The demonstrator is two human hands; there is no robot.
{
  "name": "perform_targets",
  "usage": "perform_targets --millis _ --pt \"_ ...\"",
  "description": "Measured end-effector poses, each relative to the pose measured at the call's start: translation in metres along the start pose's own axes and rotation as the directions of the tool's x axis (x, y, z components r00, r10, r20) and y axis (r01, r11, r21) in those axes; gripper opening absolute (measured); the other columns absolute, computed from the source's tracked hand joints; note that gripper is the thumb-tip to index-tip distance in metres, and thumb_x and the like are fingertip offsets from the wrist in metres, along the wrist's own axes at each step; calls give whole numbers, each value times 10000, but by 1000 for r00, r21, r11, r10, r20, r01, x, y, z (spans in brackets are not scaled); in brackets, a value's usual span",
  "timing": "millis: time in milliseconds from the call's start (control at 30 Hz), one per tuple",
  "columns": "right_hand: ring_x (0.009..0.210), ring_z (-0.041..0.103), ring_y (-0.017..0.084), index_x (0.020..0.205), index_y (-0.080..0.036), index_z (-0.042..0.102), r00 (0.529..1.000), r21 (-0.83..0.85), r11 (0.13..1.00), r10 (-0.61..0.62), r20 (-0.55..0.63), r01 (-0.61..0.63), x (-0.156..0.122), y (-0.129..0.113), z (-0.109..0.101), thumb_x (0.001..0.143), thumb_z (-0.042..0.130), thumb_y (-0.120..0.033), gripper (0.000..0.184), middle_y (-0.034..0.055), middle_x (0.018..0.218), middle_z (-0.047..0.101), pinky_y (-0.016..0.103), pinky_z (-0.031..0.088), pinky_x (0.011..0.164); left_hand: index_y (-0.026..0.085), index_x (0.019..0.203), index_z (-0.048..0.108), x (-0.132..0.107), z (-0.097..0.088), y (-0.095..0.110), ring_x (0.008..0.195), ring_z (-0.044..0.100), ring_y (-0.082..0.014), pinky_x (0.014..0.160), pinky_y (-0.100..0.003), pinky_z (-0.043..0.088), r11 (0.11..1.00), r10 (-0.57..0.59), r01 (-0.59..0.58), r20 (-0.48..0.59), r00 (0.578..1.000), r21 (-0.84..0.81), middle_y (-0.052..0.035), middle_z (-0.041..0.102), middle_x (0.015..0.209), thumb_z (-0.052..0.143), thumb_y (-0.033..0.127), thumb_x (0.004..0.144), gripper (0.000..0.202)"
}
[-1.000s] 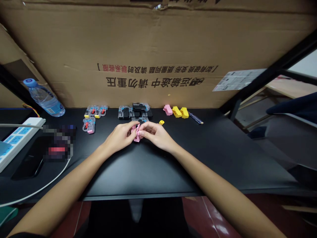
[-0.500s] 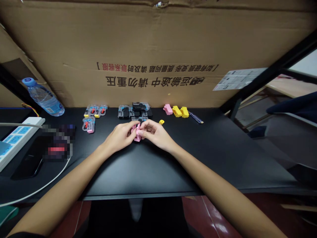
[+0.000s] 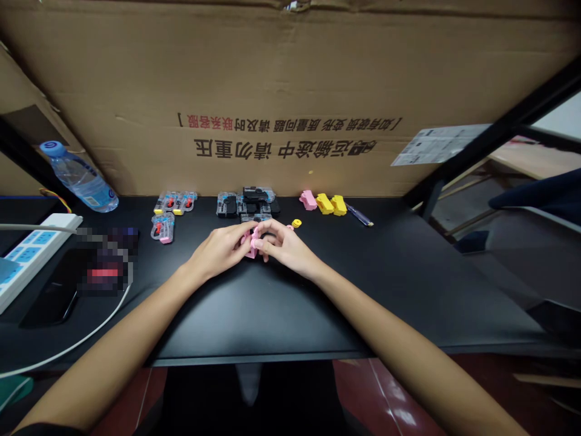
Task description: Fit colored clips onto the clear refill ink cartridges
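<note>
Both my hands meet over the middle of the black table around a small pink plastic part (image 3: pixel 250 249). My left hand (image 3: pixel 222 248) is closed on it from the left. From the other side, the thumb and fingers of my right hand (image 3: pixel 285 245) pinch its upper end, though fingers hide much of the part. Right behind my hands lie several clear-and-black plastic pieces (image 3: pixel 256 195). A small yellow round piece (image 3: pixel 296 223) rests behind my right hand, with a bit of pink showing beside it.
Clear cases with red insides (image 3: pixel 162 229) lie left. Pink (image 3: pixel 308 200) and yellow housings (image 3: pixel 325 204) stand at the back near a screwdriver-like tool (image 3: pixel 359 215). A water bottle (image 3: pixel 84 178), power strip (image 3: pixel 39 248) and phone (image 3: pixel 57 290) occupy the left; cardboard (image 3: pixel 290 79) walls the back.
My right hand's fingers have shifted slightly on the pink part. A bit of pink now shows beside the yellow round piece. Everything else stays in place.
</note>
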State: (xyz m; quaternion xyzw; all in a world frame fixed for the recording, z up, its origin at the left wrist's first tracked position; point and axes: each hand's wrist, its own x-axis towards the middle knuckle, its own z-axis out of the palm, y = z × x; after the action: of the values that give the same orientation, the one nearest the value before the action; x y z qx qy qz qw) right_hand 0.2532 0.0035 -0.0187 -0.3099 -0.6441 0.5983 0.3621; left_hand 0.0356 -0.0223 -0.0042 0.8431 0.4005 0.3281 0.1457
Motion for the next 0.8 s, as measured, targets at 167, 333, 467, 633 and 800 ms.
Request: perform_targets --millis 167,333,467,633,800 --pt "688 637 140 1031 -236 595 1000 -35 999 -23 -9 23 1 2 2 892 844 -547 423 -10 869 680 285 544 597 172 1365 688 0 0 0 814 734 -143 766 -224 531 1000 0 0 -2 1000 6 -67 804 1041 505 248 1081 346" --pt "718 644 156 1020 -233 627 998 -128 990 -56 -20 53 1 2 1 920 807 -560 387 9 886 700 306 548 650 177 1365 687 0 1 -1 808 734 -142 764 -225 535 1000 -1 1 -9 1000 -4 -60 803 1023 526 243 1078 336" --pt "761 653 172 1030 -220 666 1000 -163 986 -27 5 28 0 1 0 939 773 -564 372 24 918 713 315 541 668 172 1363 685 -1 1 -3 828 741 -156 768 -238 537 1000 16 -16 3 1000 10 -67 803 1035 526 249 1076 336" --pt "750 648 177 1025 -217 669 999 -238 970 -43 19 46 -1 4 -3 950 765 -545 350 21 903 725 333 525 710 193 1375 678 -1 1 -3 863 749 -163 785 -247 537 1000 29 -29 53 998 7 -66 806 1084 493 232 1083 348" --pt "790 680 193 1045 -231 642 996 -249 965 -88 -14 81 -1 6 -2 950 775 -558 365 21 903 730 343 533 731 209 1435 619 0 -1 0 926 764 -168 833 -250 546 998 -15 21 85 996 -64 -73 803 1142 496 240 1086 372"
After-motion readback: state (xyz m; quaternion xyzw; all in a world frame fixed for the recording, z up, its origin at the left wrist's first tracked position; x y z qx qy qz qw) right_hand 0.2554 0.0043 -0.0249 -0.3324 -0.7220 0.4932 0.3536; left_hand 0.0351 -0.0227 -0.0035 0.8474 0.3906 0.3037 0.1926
